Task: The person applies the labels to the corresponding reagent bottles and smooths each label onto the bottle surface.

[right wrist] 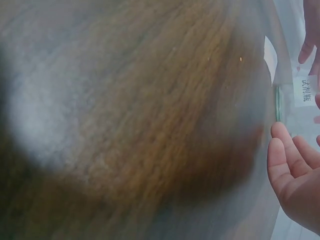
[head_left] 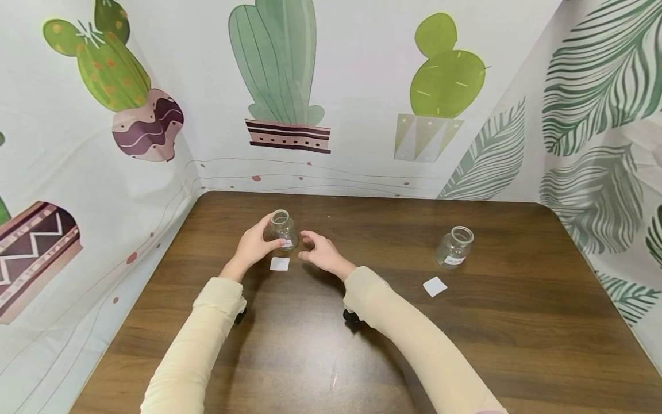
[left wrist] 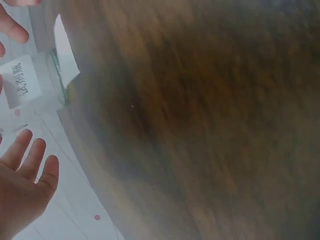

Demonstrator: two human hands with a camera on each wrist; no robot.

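A small clear glass reagent bottle [head_left: 283, 227] with a white label stands upright toward the back left of the table. My left hand [head_left: 254, 244] holds it from the left, thumb at the label and fingers around the far side near the neck. To the right of the same bottle, my right hand [head_left: 323, 253] hovers with loosely bent fingers and nothing in them. Chinese characters show on its label [right wrist: 303, 91] in the right wrist view. Just in front of the bottle lies a white paper square [head_left: 280, 264].
A second labelled glass bottle [head_left: 454, 247] stands at the right of the brown wooden table [head_left: 300, 356], with another white paper square [head_left: 434, 286] in front of it. A cloth backdrop [head_left: 362, 75] printed with cacti and leaves rises behind the table.
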